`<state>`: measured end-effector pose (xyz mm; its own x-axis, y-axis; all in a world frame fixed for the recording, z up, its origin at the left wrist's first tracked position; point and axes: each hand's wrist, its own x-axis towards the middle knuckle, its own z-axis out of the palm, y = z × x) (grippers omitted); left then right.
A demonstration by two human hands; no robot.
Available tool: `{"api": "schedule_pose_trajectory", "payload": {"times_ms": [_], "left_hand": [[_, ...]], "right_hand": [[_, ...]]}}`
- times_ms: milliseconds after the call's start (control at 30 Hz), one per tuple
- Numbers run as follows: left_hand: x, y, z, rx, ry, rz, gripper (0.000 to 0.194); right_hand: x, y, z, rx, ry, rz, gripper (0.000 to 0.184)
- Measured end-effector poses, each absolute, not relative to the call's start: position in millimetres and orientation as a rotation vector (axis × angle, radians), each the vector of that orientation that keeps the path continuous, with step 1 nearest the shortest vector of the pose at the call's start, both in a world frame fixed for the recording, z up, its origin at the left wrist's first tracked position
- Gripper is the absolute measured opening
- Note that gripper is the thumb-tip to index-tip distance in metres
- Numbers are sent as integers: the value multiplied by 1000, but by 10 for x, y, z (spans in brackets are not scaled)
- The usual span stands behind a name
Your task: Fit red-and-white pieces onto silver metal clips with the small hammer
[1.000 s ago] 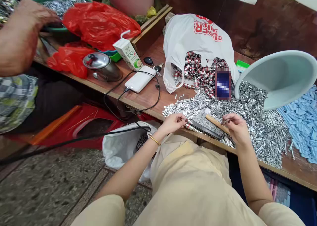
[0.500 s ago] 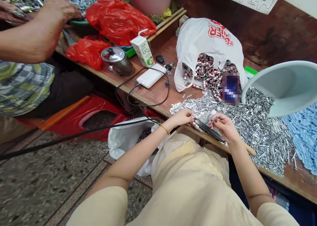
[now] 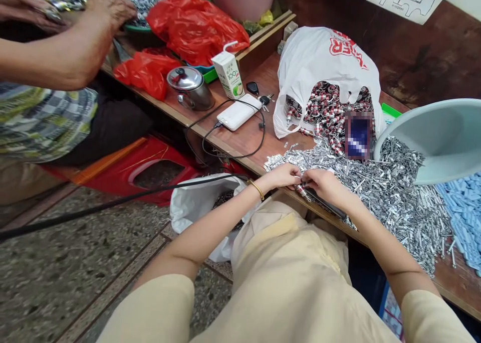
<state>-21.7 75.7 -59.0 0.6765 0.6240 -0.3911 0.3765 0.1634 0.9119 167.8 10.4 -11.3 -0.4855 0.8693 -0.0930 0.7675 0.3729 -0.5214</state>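
Note:
My left hand is pinched closed at the table's front edge. Whatever its fingertips hold is too small to make out. Touching or almost touching it from the right is my right hand, also in a pinch, its fingertips hidden. Just below both sets of fingers sits a red-and-silver cylindrical metal part; whether a hand grips it, I cannot tell. A long black bar-like tool lies along the edge under my right hand. Behind both hands spreads a heap of small silver metal pieces.
A white plastic bag spills red-and-silver parts. A grey-blue basin lies tipped beside light-blue pieces. Left stand a power bank, drink carton and metal cup. A co-worker's arm works at far left.
My right hand has moved left from over the black tool to meet my left hand, its fingers turning inward. The view has shifted slightly. My left hand keeps its place.

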Motion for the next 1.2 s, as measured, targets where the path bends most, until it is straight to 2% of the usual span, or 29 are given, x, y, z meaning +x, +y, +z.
{"api": "schedule_pose_trajectory", "payload": {"times_ms": [200, 433, 667, 833, 967, 1200], "left_hand": [[-229, 737, -539, 1540, 867, 219, 8], [-228, 758, -547, 1668, 873, 254, 14], [-188, 768, -423, 1869, 951, 189, 13], [-183, 747, -362, 2041, 1019, 263, 15], [-211, 762, -409, 1975, 992, 251, 14], [-252, 758, -524, 1729, 927, 275, 15]], "right_hand": [[1633, 117, -158, -1433, -2523, 673, 32], [1584, 82, -182, -1542, -2528, 589, 25], [1590, 146, -214, -1583, -2487, 586, 17], [1609, 228, -209, -1602, -2451, 683, 23], [1614, 236, -193, -1623, -2384, 742, 28], [1616, 174, -218, -1549, -2370, 697, 18]]}}
